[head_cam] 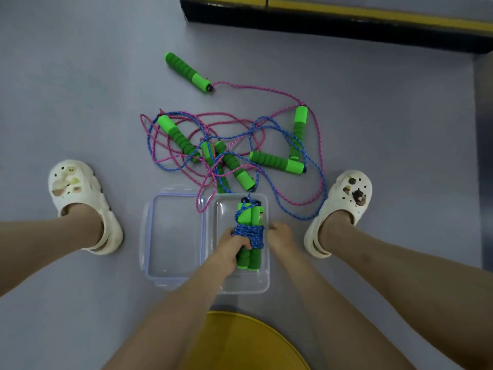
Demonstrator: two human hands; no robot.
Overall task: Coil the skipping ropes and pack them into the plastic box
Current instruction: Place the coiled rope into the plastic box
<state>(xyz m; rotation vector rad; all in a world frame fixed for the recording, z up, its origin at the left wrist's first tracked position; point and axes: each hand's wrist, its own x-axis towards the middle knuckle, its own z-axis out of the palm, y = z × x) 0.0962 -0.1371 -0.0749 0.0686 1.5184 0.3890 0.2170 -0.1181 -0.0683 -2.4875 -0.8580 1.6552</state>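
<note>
A clear plastic box lies open on the floor between my feet. Inside it is a coiled skipping rope bundle: two green foam handles side by side, bound round the middle with blue cord. My left hand grips this bundle from the left and holds it in the box. My right hand sits at the box's right rim with its fingers curled downward, and what it holds is hidden. Beyond the box, loose pink and blue ropes lie tangled with several green handles.
The box's clear lid lies flat against its left side. My feet in white clogs flank the pile. One handle lies apart at the back. A black and yellow mat edge runs along the top, and a yellow stool is under me.
</note>
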